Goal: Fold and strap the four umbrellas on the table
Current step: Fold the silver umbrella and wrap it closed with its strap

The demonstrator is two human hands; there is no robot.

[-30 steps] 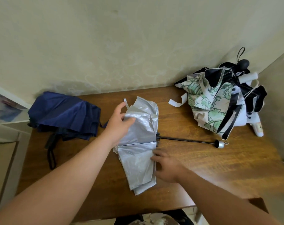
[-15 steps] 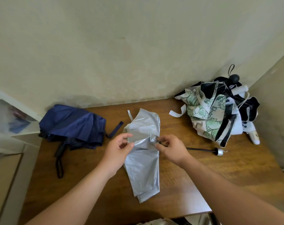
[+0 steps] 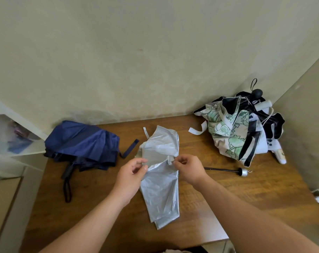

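A silver umbrella [image 3: 161, 178] lies loosely gathered in the middle of the wooden table [image 3: 246, 201], its thin black shaft and silver handle [image 3: 243, 172] pointing right. My left hand [image 3: 131, 176] pinches the canopy's left edge. My right hand [image 3: 188, 168] pinches a fold at its right edge, near the shaft. A navy umbrella [image 3: 83, 143] rests unstrapped at the back left, its strap [image 3: 130, 147] loose. A green floral umbrella [image 3: 228, 132] and a black one [image 3: 268, 114] are piled at the back right corner.
The table stands against a beige wall [image 3: 136, 61], with a side wall at the right. A white shelf [image 3: 12, 136] sits off the table's left end. The navy umbrella's black wrist loop [image 3: 67, 190] trails toward the front.
Both hands have gone from pressing the silver canopy flat to pinching its edges at mid-length. The view has tilted up, showing more wall.
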